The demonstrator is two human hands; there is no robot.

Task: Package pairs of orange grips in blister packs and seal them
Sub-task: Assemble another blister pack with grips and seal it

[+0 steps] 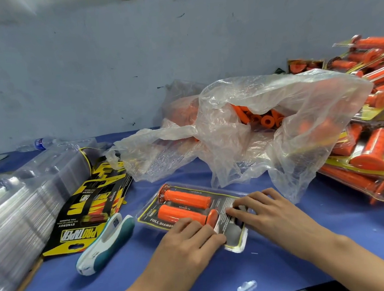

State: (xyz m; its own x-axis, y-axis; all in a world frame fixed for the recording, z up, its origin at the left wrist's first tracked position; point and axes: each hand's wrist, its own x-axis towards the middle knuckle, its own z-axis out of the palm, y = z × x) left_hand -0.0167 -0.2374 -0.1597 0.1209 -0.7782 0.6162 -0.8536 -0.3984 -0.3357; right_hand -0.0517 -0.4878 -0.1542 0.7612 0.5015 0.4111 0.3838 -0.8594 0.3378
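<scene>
A: Which step does the person look to be on?
B: Closing, by the look of it. The blister pack [218, 203] lies flat on the blue desk [337, 232], right in front of the person, with two orange grips [186, 199] already seated side by side in it.

A: And the hands?
B: Both are down on the pack's right, printed end. The left hand [191, 237] lies with its fingers on the near edge, beside the flange of the lower grip. The right hand [271, 210] is spread flat over the card. Neither one wraps round anything; they press, palms down, close together but not touching.

A: What does the next move call for?
B: Likely fastening. A teal and white stapler [106, 242] lies just left of the pack, untouched. One hand would need to pin the edges down while the other takes up the tool.

A: Stock?
B: Loose grips sit in the plastic bag [266, 118] behind, finished packs [371, 150] are piled at the right, and empty blisters [25, 191] and cards [91, 210] are at the left
</scene>
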